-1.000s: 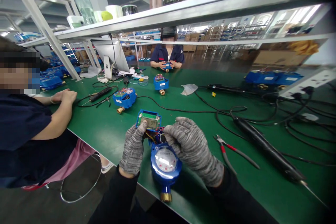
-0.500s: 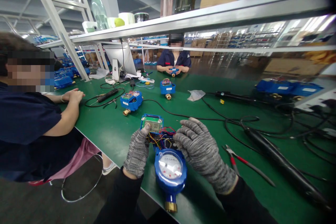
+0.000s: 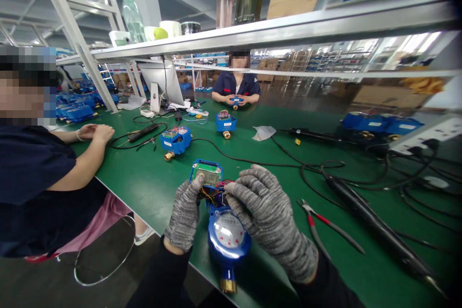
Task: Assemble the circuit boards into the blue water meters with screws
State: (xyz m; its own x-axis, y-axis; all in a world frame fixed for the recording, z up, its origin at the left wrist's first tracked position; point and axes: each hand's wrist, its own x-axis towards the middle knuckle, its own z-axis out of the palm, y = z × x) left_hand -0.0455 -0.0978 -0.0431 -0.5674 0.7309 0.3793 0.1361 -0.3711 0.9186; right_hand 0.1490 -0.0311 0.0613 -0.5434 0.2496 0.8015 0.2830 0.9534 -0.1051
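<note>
My left hand [image 3: 185,211], in a grey knit glove, grips a display board [image 3: 207,173] in a blue frame, the thumb on its lit LCD. Below it lies a blue water meter [image 3: 228,237] with a clear round dial and a brass threaded end pointing at me. Thin coloured wires [image 3: 211,195] run between the board and the meter's open electronics housing. My right hand [image 3: 270,216], gloved alike, has its fingers bent together at the right side of the wires. Its fingertips close on the red wires; the thumb is mostly hidden.
Red-handled pliers [image 3: 317,226] and a black soldering iron [image 3: 364,216] with looping cables lie at right. Other blue meters [image 3: 176,140] stand on the green table [image 3: 159,192]. A co-worker [image 3: 32,178] sits at left, another [image 3: 236,87] across. A shelf [image 3: 202,37] hangs overhead.
My right hand has come in leftward, its fingertips now at the wires beside the display board. My left hand keeps its hold. The whole view has shifted slightly.
</note>
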